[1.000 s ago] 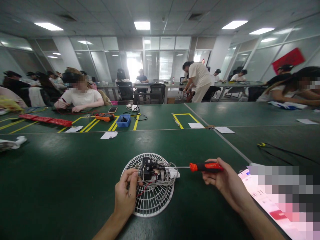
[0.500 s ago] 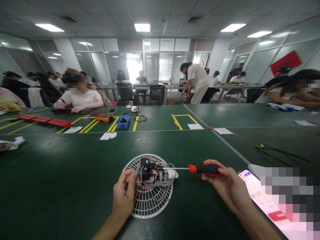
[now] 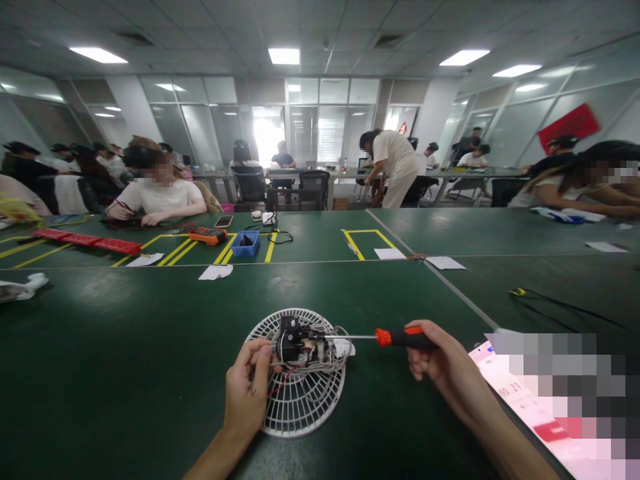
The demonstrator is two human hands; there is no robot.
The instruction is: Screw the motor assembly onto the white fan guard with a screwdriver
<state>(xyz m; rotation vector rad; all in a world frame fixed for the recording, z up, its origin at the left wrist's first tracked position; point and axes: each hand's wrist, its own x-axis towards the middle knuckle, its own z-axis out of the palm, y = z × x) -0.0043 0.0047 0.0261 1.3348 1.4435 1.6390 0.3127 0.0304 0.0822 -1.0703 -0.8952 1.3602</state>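
A black fan motor assembly [image 3: 291, 341] with grey and red wires rests on a round white fan grille [image 3: 305, 407] lying on the green table. My left hand [image 3: 249, 381] pinches the left end of the motor assembly between thumb and fingers. In my right hand [image 3: 440, 363] is a red and black screwdriver [image 3: 397, 337], its handle gripped at the end. The shaft lies level and points left, with its tip at the right side of the motor assembly; the exact contact spot is too small to make out.
A phone [image 3: 530, 400] with a lit screen lies at the right. Farther off are a blue bin [image 3: 245, 244], an orange multimeter [image 3: 207, 236], red trays [image 3: 87, 241], papers [image 3: 216, 272] and a black strap [image 3: 550, 303]. A person [image 3: 160, 187] sits across the table.
My right hand has shifted its grip on the screwdriver handle, its fingers now curled below. The left hand and the motor assembly stay in place.
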